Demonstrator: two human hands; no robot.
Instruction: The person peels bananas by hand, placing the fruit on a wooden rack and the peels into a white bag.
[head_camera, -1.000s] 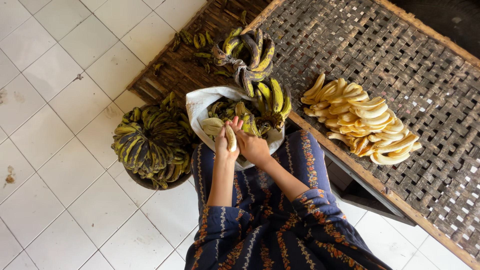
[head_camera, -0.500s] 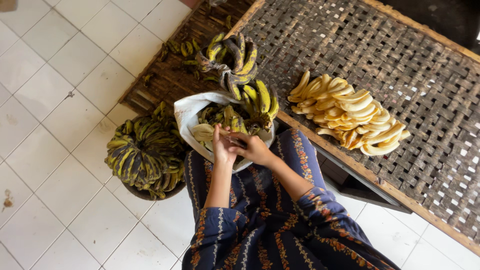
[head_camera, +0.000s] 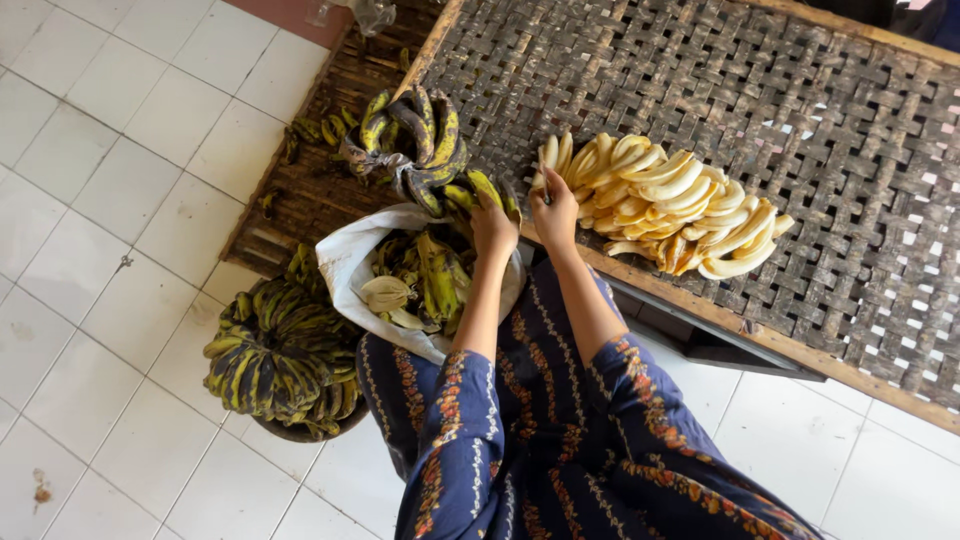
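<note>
Woven cane bench (head_camera: 800, 130), dark, wood-framed, fills the frame from 12 to 4 o'clock. Peeled bananas (head_camera: 670, 205), pale yellow, lie heaped on it near the front edge. Right hand (head_camera: 556, 212) sits at the heap's 9 o'clock end, fingers closed on a small item; what it is cannot be told. Left hand (head_camera: 493, 226), just beside it at 9 o'clock, reaches to a bunch of unpeeled bananas (head_camera: 425, 145), yellow blotched black; whether it grips cannot be told. White sack (head_camera: 345, 265) lies on the lap, open, holding peels (head_camera: 420, 285). Round basket (head_camera: 285, 350) of unpeeled fruit stands on the white tiled floor (head_camera: 110, 150) at 8 o'clock. Slatted mat (head_camera: 310, 195), dark, lies at 10 o'clock. Patterned blue garment (head_camera: 540, 440) at 6 o'clock.
</note>
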